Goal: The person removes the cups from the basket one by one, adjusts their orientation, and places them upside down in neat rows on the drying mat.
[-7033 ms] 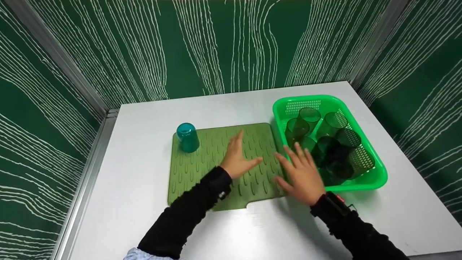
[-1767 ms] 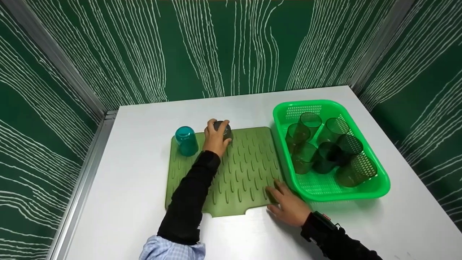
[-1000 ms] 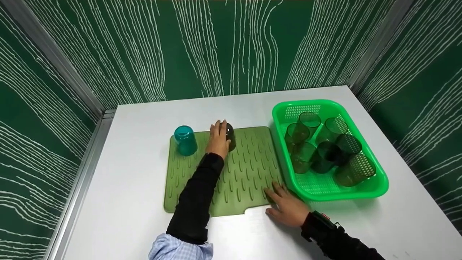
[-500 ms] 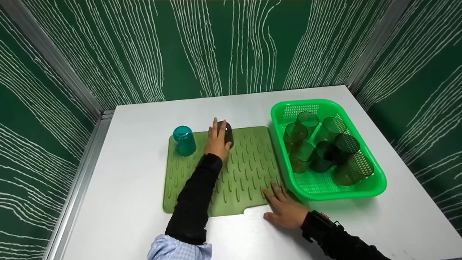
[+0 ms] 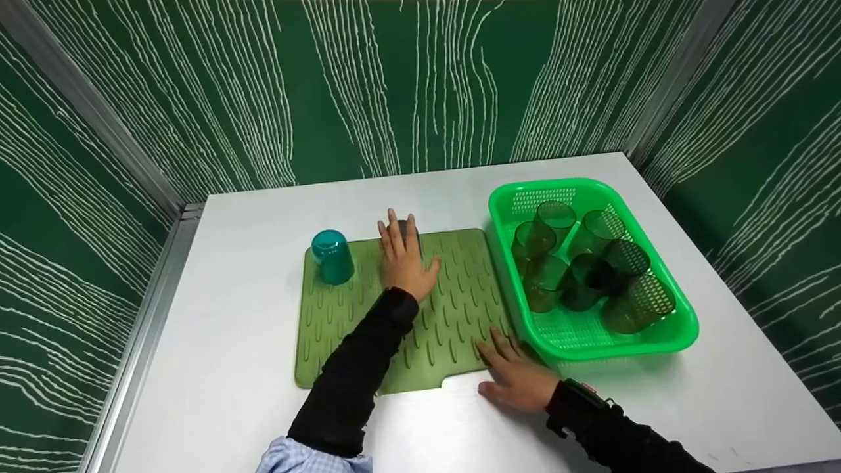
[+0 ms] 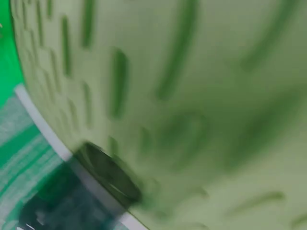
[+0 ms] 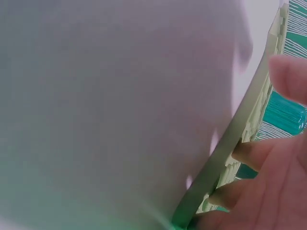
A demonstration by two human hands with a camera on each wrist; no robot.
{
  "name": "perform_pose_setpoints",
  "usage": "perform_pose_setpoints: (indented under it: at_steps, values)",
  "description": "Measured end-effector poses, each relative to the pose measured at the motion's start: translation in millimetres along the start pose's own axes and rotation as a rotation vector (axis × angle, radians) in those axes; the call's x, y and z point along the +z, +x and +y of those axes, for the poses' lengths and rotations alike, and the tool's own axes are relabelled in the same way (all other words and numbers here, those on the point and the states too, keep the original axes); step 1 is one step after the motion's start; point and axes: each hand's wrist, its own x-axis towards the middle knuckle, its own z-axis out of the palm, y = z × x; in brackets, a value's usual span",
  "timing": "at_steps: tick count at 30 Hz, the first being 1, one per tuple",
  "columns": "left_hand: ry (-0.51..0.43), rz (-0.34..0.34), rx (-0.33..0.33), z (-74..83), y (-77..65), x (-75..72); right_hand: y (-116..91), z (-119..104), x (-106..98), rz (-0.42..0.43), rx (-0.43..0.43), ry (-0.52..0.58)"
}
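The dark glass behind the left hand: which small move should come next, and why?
I would probably draw the left hand back toward the green basket: its fingers are spread, the dark glass seems to stand unsupported on the green mat, and other glasses sit in the basket.

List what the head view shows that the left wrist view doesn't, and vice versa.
Only the head view shows the teal tumbler upside down on the drying mat, the left hand and the right hand. Only the left wrist view shows the open end of the dark tumbler, facing the mat; the left hand hides it from the head camera. Both show part of the dark tumbler, the mat, the white table and the white-lined green wall.
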Motion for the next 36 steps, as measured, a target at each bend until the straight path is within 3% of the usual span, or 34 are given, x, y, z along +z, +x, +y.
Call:
perform_pose_setpoints:
  at_steps: [5,12,22,30,36]
  values:
    - [-0.152,-0.056,0.026,17.7,-11.4,-2.2,-1,-6,-3,0.074,-0.054,0.068]
    - [-0.386,-0.21,-0.062,35.0,-24.2,2.2,-11,-21,-27,0.127,-0.116,0.148]
    - [-0.56,-0.382,-0.149,59.5,-47.9,19.1,-25,-27,-73,0.412,-0.22,0.051]
    - [-0.685,-0.569,-0.247,93.6,-71.7,27.2,-20,-14,-103,0.616,-0.197,-0.084]
    - [-0.739,-0.615,-0.25,115.7,-84.0,40.0,-10,-6,-118,0.623,-0.08,-0.192]
